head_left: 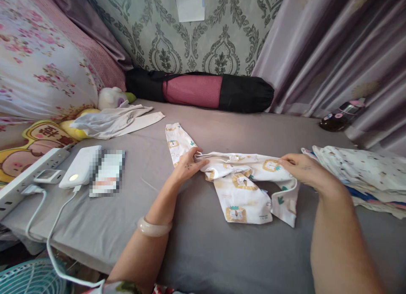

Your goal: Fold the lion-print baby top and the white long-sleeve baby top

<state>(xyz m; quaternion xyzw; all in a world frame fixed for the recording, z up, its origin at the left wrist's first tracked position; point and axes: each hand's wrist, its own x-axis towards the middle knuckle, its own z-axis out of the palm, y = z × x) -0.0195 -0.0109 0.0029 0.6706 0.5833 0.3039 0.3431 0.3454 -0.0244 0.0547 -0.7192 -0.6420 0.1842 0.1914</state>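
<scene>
A small white garment with a lion print (244,182) lies partly spread and partly bunched on the grey sheet. My left hand (189,164) pinches its upper edge near the left side, where one sleeve-like part stretches away to the upper left. At the upper right corner, my right hand (296,167) grips the cloth between thumb and fingers. Between the hands the edge runs nearly straight, while the lower part hangs in loose folds toward me. A pale bangle (154,227) circles my left wrist.
Folded printed clothes (364,171) are stacked at the right, with a dark bottle (342,114) behind. A black and pink rolled bag (196,91) lies along the wall. Leftward are a crumpled pale cloth (117,121), a white power bank (79,167) and a power strip (31,180).
</scene>
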